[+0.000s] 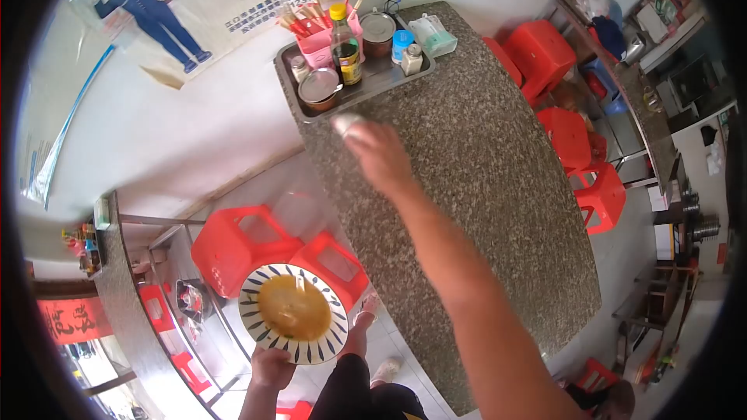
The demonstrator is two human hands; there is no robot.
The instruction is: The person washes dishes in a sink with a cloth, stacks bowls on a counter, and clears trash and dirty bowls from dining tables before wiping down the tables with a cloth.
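Note:
My left hand (pixel 272 369) grips the near rim of a white bowl with dark blue petal marks (pixel 338 320). Brownish soup (pixel 292 307) and a white spoon (pixel 300 283) are in it, held off the table's left side. My right hand (pixel 377 154), blurred by motion, is over the speckled stone table (pixel 475 163), fingers closed on a small white wad (pixel 348 122) that looks like tissue. Just beyond its fingertips lies a metal tray (pixel 381 94) bearing a yellow-capped sauce bottle (pixel 347 50), a pink chopstick holder (pixel 315 53), lidded jars (pixel 319 87) and shakers (pixel 412 60).
A tissue pack (pixel 433 35) lies at the table's far end against the wall. Red stools stand on the left (pixel 233 245) and right (pixel 564 136). Another table (pixel 136 288) is at far left, with a black-lined bin (pixel 193 299) beside it.

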